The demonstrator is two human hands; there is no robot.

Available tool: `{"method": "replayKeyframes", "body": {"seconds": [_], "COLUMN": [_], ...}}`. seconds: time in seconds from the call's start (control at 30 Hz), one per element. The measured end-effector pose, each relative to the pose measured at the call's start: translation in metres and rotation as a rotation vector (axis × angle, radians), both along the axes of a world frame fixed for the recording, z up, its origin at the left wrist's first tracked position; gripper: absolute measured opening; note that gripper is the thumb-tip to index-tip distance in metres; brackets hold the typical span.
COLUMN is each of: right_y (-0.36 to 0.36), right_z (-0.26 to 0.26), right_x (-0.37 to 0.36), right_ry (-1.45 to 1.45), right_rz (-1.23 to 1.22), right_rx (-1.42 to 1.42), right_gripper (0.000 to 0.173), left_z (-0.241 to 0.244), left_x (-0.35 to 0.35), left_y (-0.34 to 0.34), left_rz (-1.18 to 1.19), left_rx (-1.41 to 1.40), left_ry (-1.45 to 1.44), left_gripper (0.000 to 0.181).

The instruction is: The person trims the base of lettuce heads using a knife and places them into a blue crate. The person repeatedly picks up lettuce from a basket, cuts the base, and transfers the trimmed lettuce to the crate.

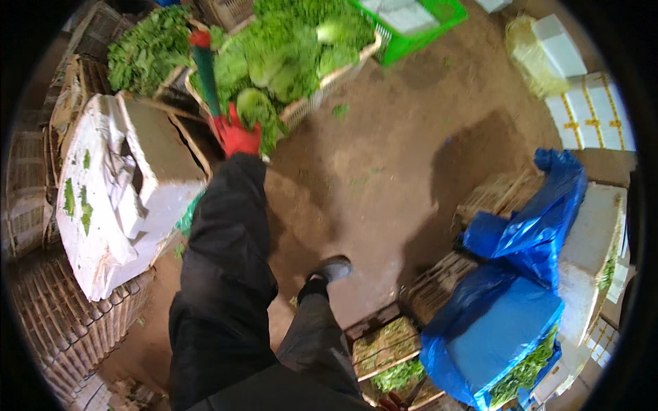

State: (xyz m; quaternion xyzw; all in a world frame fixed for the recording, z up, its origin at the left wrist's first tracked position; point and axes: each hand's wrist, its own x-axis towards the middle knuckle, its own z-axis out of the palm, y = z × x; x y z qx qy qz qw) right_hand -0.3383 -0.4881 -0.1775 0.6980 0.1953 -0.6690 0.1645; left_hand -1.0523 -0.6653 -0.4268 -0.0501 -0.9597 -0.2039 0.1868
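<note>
My left hand (237, 134), in a red glove, reaches out at the end of a dark sleeve. Its fingers lie around the lower end of a green tube-like thing (207, 77) with a red tip; what that thing is, I cannot make out. Close beside the fingers is a head of lettuce (253, 112). More leafy lettuce (288, 56) fills a pale plastic crate (308, 103) beyond. Only the gloved fingers of my right hand (393, 400) show at the bottom edge, by a crate holding greens (398, 377).
Left stands a worn white foam box (103, 205), with slatted crates (87, 313) below it. A green crate (411, 43) sits at the top. On the right, blue plastic sheeting (504, 329) drapes over boxes, and white foam boxes (591, 115) are stacked. Leaf scraps (340, 110) lie on the floor.
</note>
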Motion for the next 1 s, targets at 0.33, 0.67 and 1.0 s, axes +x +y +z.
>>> {"method": "replayKeyframes", "body": {"seconds": [0.33,0.67,1.0], "right_y": [-0.009,-0.04,-0.16], "right_z": [0.046,0.137,0.24], "right_x": [-0.004,0.098,0.507], "right_ry": [0.191,0.567,-1.087], "right_rz": [-0.088,-0.556,-0.338], "right_rx": [0.036,0.533,1.686], "right_gripper": [0.063,0.054,0.05], "left_z": [-0.015,-0.097,0.232], "left_x": [0.063,0.483,0.857], "left_y": [0.028,0.044,0.267], "left_rz": [-0.209,-1.688,-2.181], "left_rx": [-0.308,-0.79,-0.994], "left_ry": [-0.405,-1.382,-1.449], "left_gripper": [0.061,0.044,0.049]}}
